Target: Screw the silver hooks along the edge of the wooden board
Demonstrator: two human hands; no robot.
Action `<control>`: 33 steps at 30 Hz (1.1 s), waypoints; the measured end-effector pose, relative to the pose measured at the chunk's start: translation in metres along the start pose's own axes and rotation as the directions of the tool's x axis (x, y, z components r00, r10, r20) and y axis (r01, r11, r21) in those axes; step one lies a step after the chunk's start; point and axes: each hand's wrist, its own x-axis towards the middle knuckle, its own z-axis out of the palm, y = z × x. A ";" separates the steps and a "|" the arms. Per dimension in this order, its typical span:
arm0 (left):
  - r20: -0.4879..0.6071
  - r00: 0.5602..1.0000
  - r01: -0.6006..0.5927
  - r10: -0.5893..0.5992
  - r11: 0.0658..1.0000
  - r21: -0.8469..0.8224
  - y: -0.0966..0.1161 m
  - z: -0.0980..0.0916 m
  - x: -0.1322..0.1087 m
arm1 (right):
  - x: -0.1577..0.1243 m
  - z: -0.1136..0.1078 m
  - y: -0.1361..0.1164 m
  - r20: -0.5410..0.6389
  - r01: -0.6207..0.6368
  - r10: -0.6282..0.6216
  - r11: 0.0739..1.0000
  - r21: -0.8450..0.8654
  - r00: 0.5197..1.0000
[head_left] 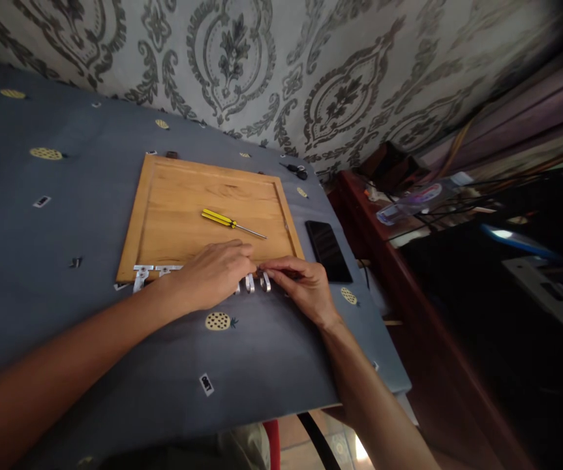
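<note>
A framed wooden panel lies flat on the table, and a screwdriver with a yellow and black handle rests on it. Along its near edge sit several silver metal hinges, partly covered by my left hand. My right hand is at the panel's near right corner, thumb and forefinger pinched beside a curved metal piece. The fingertips of both hands meet there, closed together around something small. What they hold is hidden between the fingers.
A black phone lies to the right of the panel, with keys beyond it. A small dark metal piece is on the blue-grey tablecloth at left. Patterned curtain hangs behind; a reddish-brown desk stands at right.
</note>
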 end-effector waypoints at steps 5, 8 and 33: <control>0.005 1.000 0.001 -0.001 1.000 -0.019 0.000 -0.001 0.001 | 0.000 0.000 0.001 -0.020 0.001 -0.001 1.000 0.005 1.000; 0.008 1.000 -0.002 0.003 0.999 -0.032 0.001 -0.002 0.001 | 0.000 0.001 0.001 -0.028 0.001 -0.001 1.000 -0.002 1.000; -0.006 1.000 -0.002 0.001 0.999 -0.034 0.001 -0.001 0.000 | 0.005 -0.002 -0.003 0.079 -0.123 0.112 0.980 0.153 0.991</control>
